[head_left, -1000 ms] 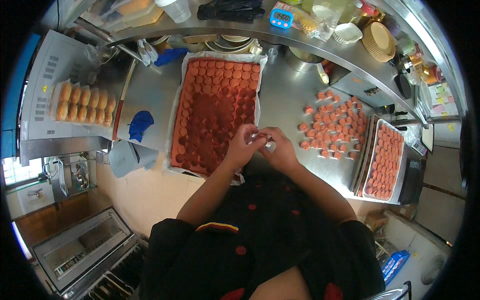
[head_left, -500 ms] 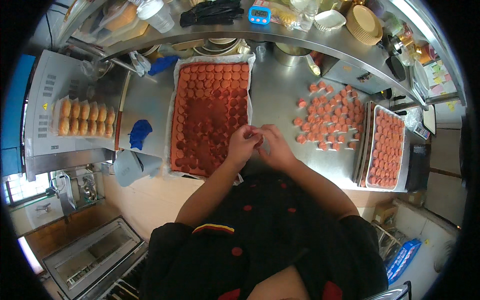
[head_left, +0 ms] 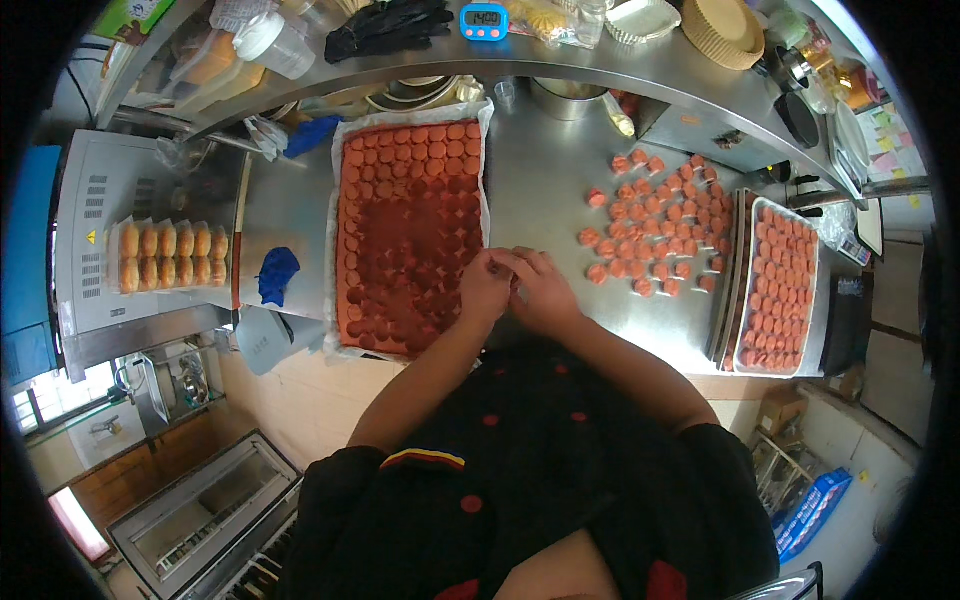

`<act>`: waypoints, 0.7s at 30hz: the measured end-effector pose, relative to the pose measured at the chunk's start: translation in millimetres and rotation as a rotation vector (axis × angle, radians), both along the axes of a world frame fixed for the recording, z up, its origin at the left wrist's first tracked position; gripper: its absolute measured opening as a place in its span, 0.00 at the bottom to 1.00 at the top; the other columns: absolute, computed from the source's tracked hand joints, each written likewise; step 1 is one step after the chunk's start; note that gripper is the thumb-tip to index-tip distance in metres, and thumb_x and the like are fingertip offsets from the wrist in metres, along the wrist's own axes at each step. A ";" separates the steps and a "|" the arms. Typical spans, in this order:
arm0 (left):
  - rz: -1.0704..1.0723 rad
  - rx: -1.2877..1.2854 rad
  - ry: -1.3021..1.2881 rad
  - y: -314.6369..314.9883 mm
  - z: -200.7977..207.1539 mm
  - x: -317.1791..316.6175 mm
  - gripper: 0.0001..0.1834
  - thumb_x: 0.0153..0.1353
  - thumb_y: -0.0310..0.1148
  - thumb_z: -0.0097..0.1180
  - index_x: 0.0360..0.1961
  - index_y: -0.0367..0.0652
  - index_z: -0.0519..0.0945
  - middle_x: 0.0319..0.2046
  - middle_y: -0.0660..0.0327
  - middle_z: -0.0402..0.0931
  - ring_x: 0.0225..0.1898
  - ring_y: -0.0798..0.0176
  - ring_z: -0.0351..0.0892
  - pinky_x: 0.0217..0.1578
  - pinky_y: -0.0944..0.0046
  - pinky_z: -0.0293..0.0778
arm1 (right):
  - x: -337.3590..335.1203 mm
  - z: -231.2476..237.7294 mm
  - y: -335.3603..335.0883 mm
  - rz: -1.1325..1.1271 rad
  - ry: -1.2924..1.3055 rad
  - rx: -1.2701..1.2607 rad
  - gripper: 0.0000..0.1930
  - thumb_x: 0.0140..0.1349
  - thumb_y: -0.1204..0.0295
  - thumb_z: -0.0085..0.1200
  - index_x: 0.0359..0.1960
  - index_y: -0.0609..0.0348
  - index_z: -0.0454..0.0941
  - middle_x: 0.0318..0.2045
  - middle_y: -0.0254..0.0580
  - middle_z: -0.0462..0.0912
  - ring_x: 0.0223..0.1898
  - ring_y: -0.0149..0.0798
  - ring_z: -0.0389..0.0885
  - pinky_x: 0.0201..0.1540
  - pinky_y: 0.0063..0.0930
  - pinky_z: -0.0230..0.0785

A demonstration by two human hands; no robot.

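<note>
My left hand (head_left: 485, 288) and my right hand (head_left: 543, 292) meet at the right edge of a large red sheet cake (head_left: 345, 270). Their fingers are closed together around a small red cake round (head_left: 517, 284), mostly hidden by the fingers. The cake lies on white paper (head_left: 484, 150). Rounds are cut across its far rows, while its middle and near part show round hollows and darker crumb. To the right, many loose rounds (head_left: 640, 240) stand on the steel table, some with clear film around them.
A tray of red rounds (head_left: 745, 300) sits at the table's right edge. A blue cloth (head_left: 278, 275) lies left of the cake, near packed bread rolls (head_left: 170, 258). Across the back runs a shelf (head_left: 400, 75) with a blue timer (head_left: 484, 22); a pot (head_left: 568, 98) stands beneath.
My hands have drawn closer together, and the fingers now cover more of the small round. The whole view has shifted slightly.
</note>
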State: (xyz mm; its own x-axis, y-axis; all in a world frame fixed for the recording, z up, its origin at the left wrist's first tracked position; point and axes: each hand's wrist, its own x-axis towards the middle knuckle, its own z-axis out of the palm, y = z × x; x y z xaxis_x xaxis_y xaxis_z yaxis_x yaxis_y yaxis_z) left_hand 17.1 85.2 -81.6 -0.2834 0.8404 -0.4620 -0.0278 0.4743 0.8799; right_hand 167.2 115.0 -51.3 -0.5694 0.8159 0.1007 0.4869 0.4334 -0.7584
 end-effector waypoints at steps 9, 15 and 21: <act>-0.048 0.076 0.421 25.6 -5.1 14.1 0.19 0.69 0.40 0.61 0.54 0.38 0.81 0.49 0.52 0.85 0.42 0.54 0.86 0.46 0.60 0.80 | 5.9 -26.8 46.0 -0.108 -0.098 0.045 0.19 0.58 0.73 0.65 0.52 0.55 0.77 0.52 0.50 0.82 0.55 0.59 0.80 0.58 0.49 0.76; -0.158 -0.233 0.262 25.6 9.2 -46.6 0.21 0.69 0.47 0.62 0.48 0.38 0.85 0.42 0.51 0.87 0.39 0.54 0.85 0.45 0.58 0.79 | 44.8 -112.6 131.9 -0.201 -0.716 0.176 0.18 0.68 0.61 0.57 0.56 0.53 0.79 0.55 0.52 0.83 0.58 0.55 0.79 0.60 0.52 0.74; 0.248 -0.193 0.586 -82.3 -45.5 -117.0 0.17 0.68 0.43 0.63 0.46 0.38 0.85 0.41 0.49 0.87 0.40 0.49 0.86 0.44 0.54 0.80 | -1.0 -112.1 230.6 -0.022 -0.754 0.158 0.38 0.66 0.58 0.61 0.77 0.46 0.60 0.54 0.56 0.83 0.55 0.60 0.80 0.57 0.56 0.76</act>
